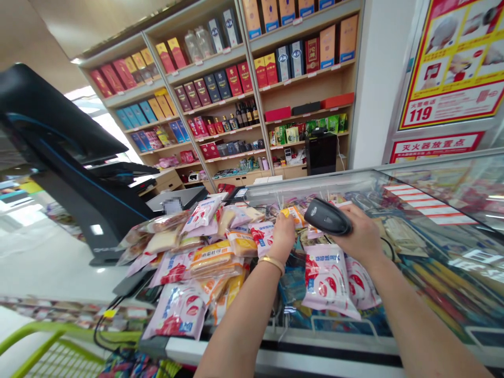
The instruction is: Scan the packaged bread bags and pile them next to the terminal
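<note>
My right hand (360,236) is wrapped around a black handheld barcode scanner (328,216), whose head points left toward my left hand. My left hand (284,233), with a gold bangle at the wrist, is closed on a yellow-orange bread packet (295,214); the fingertips are partly hidden. To its left lies a heap of wrapped bread: orange packets (211,257) and pink-and-white packets (177,311) with red pictures. Below and between my hands, another pink packet (326,278) rests on the glass counter, partly covering a second pink packet (360,283).
A dark checkout screen on a stand (106,184) rises at left. The glass display counter (417,231) stretches to the right, with goods beneath it. A green shopping cart (47,336) stands at lower left. Shelves of boxed bottles (220,86) line the back wall.
</note>
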### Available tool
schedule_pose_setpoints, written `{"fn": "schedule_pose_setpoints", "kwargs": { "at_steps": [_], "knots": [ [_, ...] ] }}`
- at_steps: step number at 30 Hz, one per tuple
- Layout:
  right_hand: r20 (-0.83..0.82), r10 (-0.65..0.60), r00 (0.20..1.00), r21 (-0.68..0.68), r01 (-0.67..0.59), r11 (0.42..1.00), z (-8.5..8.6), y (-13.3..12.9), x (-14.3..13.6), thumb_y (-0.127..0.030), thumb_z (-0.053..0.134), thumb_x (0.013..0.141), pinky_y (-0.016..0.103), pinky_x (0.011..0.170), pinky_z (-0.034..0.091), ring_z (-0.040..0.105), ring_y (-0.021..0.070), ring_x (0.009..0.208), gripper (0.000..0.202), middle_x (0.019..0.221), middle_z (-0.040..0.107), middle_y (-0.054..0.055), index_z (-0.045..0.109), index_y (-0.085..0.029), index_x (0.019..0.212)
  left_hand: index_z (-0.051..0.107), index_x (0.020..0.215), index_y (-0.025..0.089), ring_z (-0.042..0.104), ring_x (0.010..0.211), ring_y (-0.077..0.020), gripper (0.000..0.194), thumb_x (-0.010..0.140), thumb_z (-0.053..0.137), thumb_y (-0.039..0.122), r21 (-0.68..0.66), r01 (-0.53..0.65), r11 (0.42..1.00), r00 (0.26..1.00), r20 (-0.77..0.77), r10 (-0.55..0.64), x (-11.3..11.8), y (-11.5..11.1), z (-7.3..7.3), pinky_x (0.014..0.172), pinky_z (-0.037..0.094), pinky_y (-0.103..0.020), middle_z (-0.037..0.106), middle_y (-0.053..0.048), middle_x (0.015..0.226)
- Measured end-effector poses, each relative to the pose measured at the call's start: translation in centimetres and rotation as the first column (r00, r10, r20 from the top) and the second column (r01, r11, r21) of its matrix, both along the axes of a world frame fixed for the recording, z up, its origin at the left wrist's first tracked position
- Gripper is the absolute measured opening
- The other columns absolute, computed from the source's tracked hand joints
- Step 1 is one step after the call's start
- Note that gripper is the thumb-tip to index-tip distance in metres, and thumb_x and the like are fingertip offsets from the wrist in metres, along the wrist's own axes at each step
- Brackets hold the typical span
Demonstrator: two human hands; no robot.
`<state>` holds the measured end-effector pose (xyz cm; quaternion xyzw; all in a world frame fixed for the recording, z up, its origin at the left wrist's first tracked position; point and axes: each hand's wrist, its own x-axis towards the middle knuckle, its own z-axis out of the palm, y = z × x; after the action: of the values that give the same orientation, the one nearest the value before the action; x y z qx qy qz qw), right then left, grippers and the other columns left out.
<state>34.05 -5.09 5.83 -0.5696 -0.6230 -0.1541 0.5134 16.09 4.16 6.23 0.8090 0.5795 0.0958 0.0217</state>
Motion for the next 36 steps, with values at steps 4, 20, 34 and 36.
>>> {"fn": "schedule_pose_setpoints", "kwargs": {
  "at_steps": [4, 20, 34, 36],
  "knots": [
    [-0.001, -0.019, 1.0, -0.011, 0.019, 1.0, 0.0, 0.0, 0.0, -0.037, 0.071, 0.072, 0.033, 0.067, 0.052, 0.07, 0.0243, 0.084, 0.021, 0.097, 0.073, 0.007, 0.071, -0.024, 0.088, 0.07, 0.128, 0.017, 0.063, 0.13, -0.0304, 0.043, 0.099, 0.041, 0.004, 0.011, -0.021, 1.0, 0.988, 0.151, 0.019, 0.1, 0.0, 0.1, 0.106, 0.053, -0.043, 0.065, -0.021, 0.136],
    [0.013, -0.012, 1.0, 0.0, 0.012, 1.0, 0.9, -0.8, -0.6, -0.04, 0.073, 0.074, 0.033, 0.069, 0.053, 0.071, 0.0242, 0.085, 0.024, 0.098, 0.073, 0.007, 0.072, -0.024, 0.091, 0.066, 0.096, 0.016, 0.079, 0.077, -0.0194, 0.017, 0.086, 0.07, 0.03, -0.241, 0.039, 0.97, -0.124, 0.962, 0.244, -6.9, -2.7, 0.8, 0.08, 0.066, -0.037, 0.079, -0.007, 0.094],
    [-0.174, 0.177, 0.969, -0.056, -0.189, 0.98, 1.6, -1.1, -1.5, -0.04, 0.07, 0.074, 0.033, 0.072, 0.054, 0.069, 0.023, 0.081, 0.022, 0.088, 0.072, 0.005, 0.069, -0.025, 0.089, 0.068, 0.119, 0.019, 0.076, 0.112, -0.0237, 0.054, 0.065, 0.076, 0.016, 0.026, -0.073, 0.997, -0.177, 0.983, -0.039, -6.1, -3.7, 0.1, 0.102, 0.06, -0.038, 0.079, -0.009, 0.12],
    [-0.179, 0.199, 0.964, -0.066, -0.213, 0.975, 1.7, -1.1, -1.4, -0.04, 0.07, 0.074, 0.034, 0.071, 0.054, 0.068, 0.0228, 0.08, 0.021, 0.086, 0.071, 0.005, 0.068, -0.025, 0.088, 0.068, 0.121, 0.019, 0.076, 0.111, -0.0231, 0.055, 0.067, 0.075, 0.016, 0.055, -0.051, 0.997, -0.135, 0.989, -0.062, -6.2, -3.9, 0.1, 0.102, 0.059, -0.038, 0.078, -0.009, 0.122]
  ]
}}
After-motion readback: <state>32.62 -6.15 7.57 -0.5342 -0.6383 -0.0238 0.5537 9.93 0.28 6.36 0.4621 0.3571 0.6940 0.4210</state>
